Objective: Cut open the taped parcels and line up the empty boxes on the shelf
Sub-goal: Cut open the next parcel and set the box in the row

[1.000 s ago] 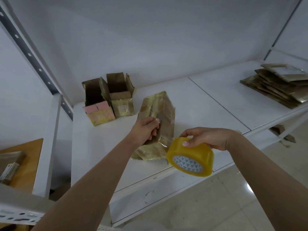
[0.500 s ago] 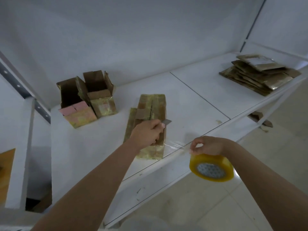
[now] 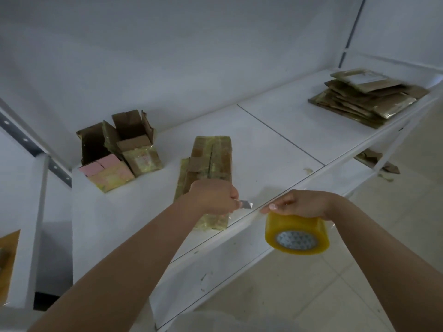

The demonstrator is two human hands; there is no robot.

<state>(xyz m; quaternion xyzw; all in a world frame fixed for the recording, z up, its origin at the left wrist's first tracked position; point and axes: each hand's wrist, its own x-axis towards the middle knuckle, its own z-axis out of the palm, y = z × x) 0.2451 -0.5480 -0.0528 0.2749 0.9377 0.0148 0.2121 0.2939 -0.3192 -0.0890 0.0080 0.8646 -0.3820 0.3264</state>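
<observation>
Dim, cool, even lighting; soft shadows only. Wide-angle bowing at frame edges. Slight motion blur on the flattened cardboard stack (image 3: 366, 97) at the shelf's (image 3: 275, 130) far right end.

A flattened brown cardboard parcel (image 3: 211, 164), glossy with yellowish tape and slit down its middle, lies flat on the white shelf (image 3: 275, 149) with its near end at the front edge. Two opened boxes (image 3: 119, 152) stand touching side by side near the shelf's back left corner, flaps up. A stack of flattened taped boxes (image 3: 366, 97) rests at the right end.
</observation>
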